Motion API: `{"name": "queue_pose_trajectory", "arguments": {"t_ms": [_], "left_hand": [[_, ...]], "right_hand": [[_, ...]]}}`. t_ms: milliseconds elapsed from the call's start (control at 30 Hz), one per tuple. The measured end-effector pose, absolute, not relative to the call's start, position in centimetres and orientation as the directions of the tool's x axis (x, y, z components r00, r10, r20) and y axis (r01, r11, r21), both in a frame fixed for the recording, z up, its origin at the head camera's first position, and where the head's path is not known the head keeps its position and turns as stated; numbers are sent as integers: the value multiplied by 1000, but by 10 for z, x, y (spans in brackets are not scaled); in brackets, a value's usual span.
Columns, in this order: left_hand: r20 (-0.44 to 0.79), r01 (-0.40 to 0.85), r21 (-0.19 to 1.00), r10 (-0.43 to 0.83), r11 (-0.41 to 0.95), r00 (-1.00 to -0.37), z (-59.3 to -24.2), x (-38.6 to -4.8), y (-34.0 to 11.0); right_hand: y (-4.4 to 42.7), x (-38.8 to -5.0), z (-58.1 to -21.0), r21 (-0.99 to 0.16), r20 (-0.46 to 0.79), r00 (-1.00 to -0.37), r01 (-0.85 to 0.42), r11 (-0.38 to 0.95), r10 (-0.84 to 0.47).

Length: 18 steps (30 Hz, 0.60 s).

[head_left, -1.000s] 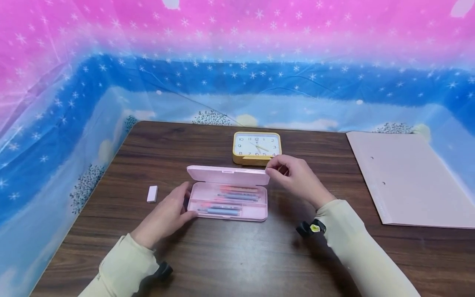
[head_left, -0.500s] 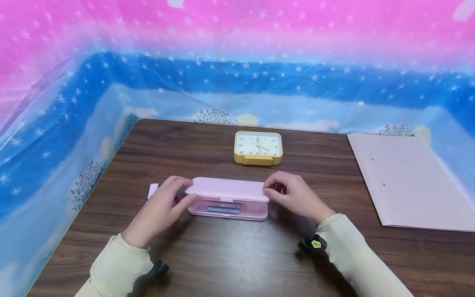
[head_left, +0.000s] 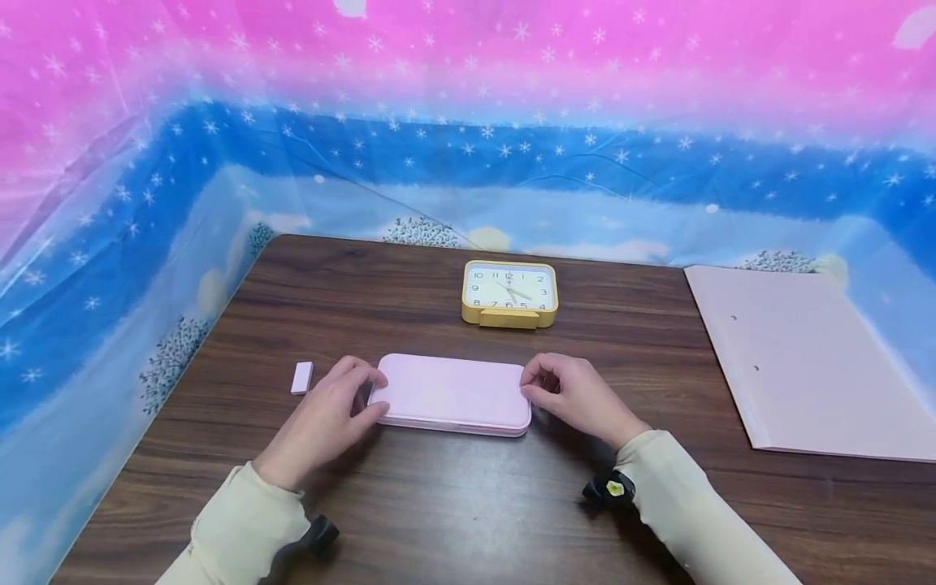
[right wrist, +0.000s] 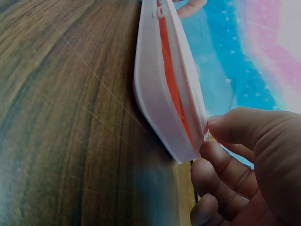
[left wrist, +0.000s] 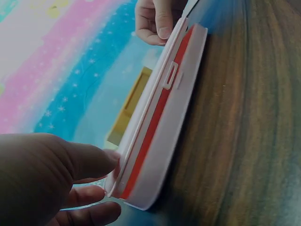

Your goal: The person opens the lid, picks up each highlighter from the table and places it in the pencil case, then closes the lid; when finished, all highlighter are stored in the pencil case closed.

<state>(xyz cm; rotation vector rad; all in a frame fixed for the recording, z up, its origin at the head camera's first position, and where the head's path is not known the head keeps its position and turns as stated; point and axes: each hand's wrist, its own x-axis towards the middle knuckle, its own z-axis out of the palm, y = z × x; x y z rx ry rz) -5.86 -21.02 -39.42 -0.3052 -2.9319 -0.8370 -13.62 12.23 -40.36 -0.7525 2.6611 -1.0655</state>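
Observation:
A pink pencil case (head_left: 453, 392) lies on the table with its lid lowered. In the left wrist view a narrow gap with a red-orange strip (left wrist: 157, 115) runs between lid and base, and the clasp (left wrist: 170, 75) hangs above its catch. My left hand (head_left: 329, 422) holds the case's left end, thumb at the near corner and fingers at the far side. At the right end, my right hand (head_left: 581, 398) pinches the lid's edge between thumb and curled fingers, as the right wrist view shows. The pens inside are hidden by the lid.
Behind the case stands a yellow clock (head_left: 509, 294). A white eraser (head_left: 302, 378) lies left of the case, close to my left hand. On the right side of the brown table (head_left: 468, 520) is a pale pink folder (head_left: 812, 366). A patterned cloth (head_left: 468, 154) surrounds the table's back and left.
The pencil case's lid has swung down from upright toward me and now covers the pens. Both hands came down with it, and my left hand shifted onto the lid's end.

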Motion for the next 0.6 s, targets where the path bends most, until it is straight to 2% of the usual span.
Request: {"name": "queue_pose_trajectory", "arguments": {"t_ms": [300,600], "left_hand": [[122,180,535,135,826,-983,-396,-60,-207],[97,150,477,118,866,-988,-391,-59,-202]], "right_hand": [[122,-136,-406,-679,-6,-864,-367,636,-504],[119,-131,-404,-641,-13,-862,-382,666,-507]]}}
